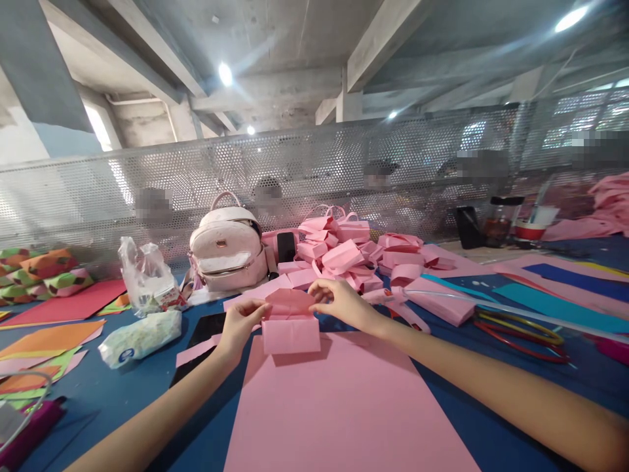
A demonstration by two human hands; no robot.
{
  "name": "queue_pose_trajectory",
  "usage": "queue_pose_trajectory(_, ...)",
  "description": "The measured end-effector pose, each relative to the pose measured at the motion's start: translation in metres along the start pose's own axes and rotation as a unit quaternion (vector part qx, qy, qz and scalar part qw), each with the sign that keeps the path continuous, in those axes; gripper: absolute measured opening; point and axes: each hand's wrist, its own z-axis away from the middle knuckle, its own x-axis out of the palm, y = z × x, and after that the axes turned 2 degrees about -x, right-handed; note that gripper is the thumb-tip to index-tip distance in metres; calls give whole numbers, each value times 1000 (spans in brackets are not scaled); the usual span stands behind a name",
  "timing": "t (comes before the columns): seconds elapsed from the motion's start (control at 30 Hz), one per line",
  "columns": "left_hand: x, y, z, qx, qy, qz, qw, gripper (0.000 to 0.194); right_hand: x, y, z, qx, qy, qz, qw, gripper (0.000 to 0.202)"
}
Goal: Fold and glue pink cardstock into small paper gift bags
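Both my hands are at a small pink box-shaped piece [291,337], a folded sheet with an upright flap at its back. My left hand [240,326] pinches the left edge of that flap between thumb and fingers. At the flap's right edge, my right hand [339,304] has its thumb and forefinger closed on the pink material, the other fingers curled. Below the piece lies a large flat pink sheet [344,406], reaching toward me. Behind my hands rises a heap of similar folded pink pieces [344,255], some with handles.
Left of the heap stand a pale pink backpack [227,252], a clear plastic bag [147,278] and a tissue pack [142,337]. Pink-handled scissors [400,307] and coiled red and yellow cords [523,334] lie rightward. A perforated metal screen [304,157] borders the table.
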Motion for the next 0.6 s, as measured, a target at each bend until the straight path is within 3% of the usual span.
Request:
queue_pose_trajectory(0.37,2,-3,2,-20,-12,12,1000,30,2,3,0,8,-5,-53,999,18)
queue_pose_trajectory(0.6,4,-12,1,-51,-32,7,998,31,9,29,-2,36,-23,-51,998,18)
